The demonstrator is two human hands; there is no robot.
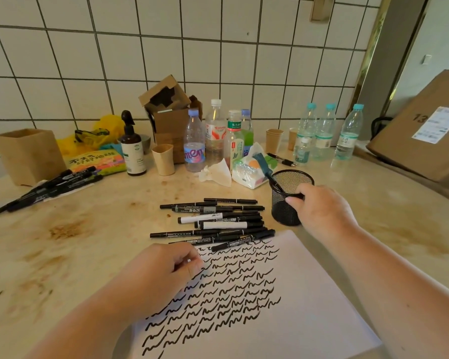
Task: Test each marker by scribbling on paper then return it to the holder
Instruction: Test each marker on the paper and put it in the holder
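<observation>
Scribble-covered paper (283, 294) lies before loose black markers (218, 221) and mesh holder (288, 200).

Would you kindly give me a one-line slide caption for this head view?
Right hand at the mesh holder, left hand resting on scribbled paper, markers piled between.

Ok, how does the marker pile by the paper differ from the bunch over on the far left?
The marker pile by the paper is larger, lies in stacked rows touching the paper's top edge and includes white-barrelled markers. The far-left bunch is smaller, fanned diagonally beside the brown box, and looks all black. Both lie flat on the counter, outside the mesh holder.
</observation>
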